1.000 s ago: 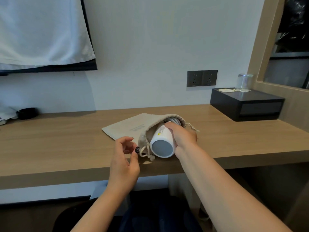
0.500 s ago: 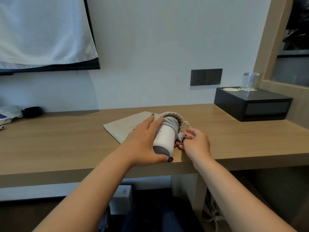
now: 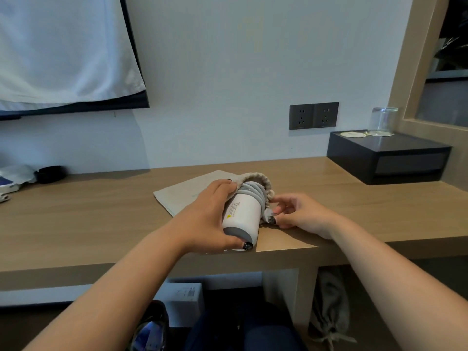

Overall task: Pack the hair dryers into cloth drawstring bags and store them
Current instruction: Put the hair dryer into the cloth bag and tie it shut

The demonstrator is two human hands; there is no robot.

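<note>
Now the left hand (image 3: 202,219) grips a smooth white hair dryer (image 3: 242,214), its grey end pointing toward the person. Its corded end sits in a gathered cloth bag (image 3: 192,188); the right hand (image 3: 301,214) pinches the bag's rim.

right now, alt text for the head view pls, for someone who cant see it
A person's left hand grips a white hair dryer lying on a wooden desk, its far end in the mouth of a beige drawstring bag, while the right hand pinches the bag's edge beside it. A black box with an upturned glass sits at the far right.
</note>
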